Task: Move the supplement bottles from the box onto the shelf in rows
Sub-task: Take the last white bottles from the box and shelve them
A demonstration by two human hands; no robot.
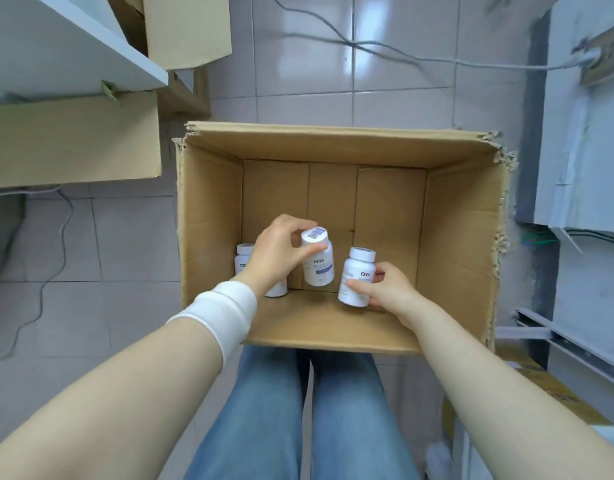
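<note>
An open cardboard box [457,216] stands on the tiled floor in front of my legs. Inside it my left hand [281,251] grips a white supplement bottle [319,268] near its cap. My right hand [388,289] holds a second white bottle [355,278] by its side. Two more white bottles stay in the box's near left corner: one [242,259] behind my left hand, another [277,291] mostly hidden under my wrist. A white shelf board [56,46] shows at the upper left.
Cardboard boxes [73,140] sit under and beside the shelf on the left. Cables [367,46] run across the floor beyond the box. White metal shelving [582,168] stands on the right, with a yellow box [540,386] low beside it.
</note>
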